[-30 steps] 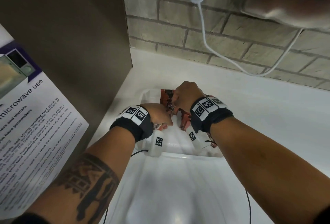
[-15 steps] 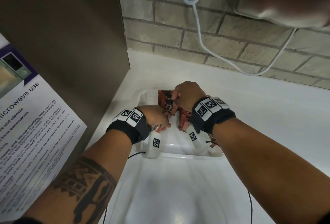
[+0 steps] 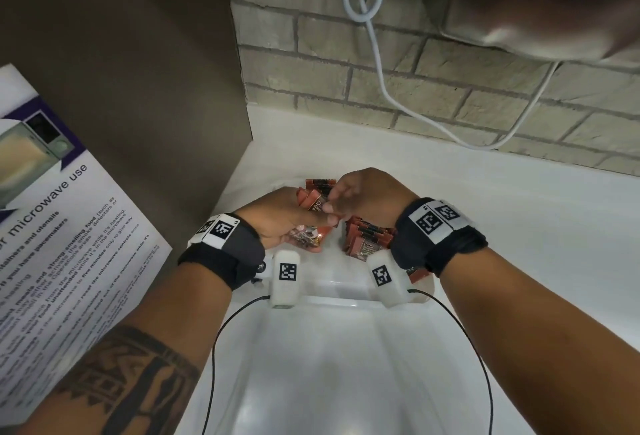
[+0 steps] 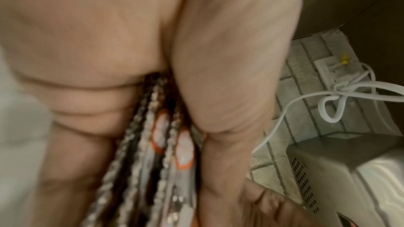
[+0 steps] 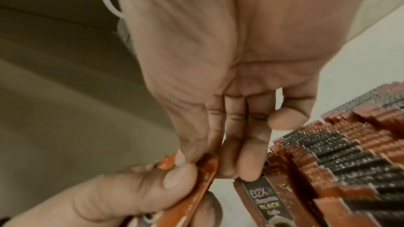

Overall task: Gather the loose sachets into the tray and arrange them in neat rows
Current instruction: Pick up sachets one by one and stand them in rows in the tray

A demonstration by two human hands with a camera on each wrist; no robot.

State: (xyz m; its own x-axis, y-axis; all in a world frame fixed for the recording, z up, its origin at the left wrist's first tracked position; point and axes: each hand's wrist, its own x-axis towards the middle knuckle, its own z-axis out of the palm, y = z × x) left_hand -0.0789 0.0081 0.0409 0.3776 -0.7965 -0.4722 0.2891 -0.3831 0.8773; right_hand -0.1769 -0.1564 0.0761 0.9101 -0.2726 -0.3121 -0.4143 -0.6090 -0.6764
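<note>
A shallow white tray [image 3: 334, 299] sits on the counter below both hands. My left hand [image 3: 294, 209] grips a bundle of red and black sachets [image 3: 313, 202], seen edge-on in the left wrist view as sachets [image 4: 157, 144]. My right hand [image 3: 332, 207] meets it from the right and pinches the top of one red sachet [image 5: 207, 167] in that bundle. A packed row of sachets [image 3: 367, 237] stands in the tray under my right wrist, and the row [image 5: 341, 154] fills the right side of the right wrist view. More sachets [image 3: 320, 182] lie at the tray's far end.
A brown panel with a microwave notice [image 3: 52, 226] walls off the left. The brick wall [image 3: 311, 88] carries a white cable [image 3: 379, 53], and a silver appliance [image 3: 536, 1] hangs at top right. White counter [image 3: 519, 226] stretches to the right; a larger white basin [image 3: 329, 382] lies nearer me.
My left hand has lifted off the tray floor with its bundle, up towards the right hand. My right hand has left the far sachets and come onto the bundle.
</note>
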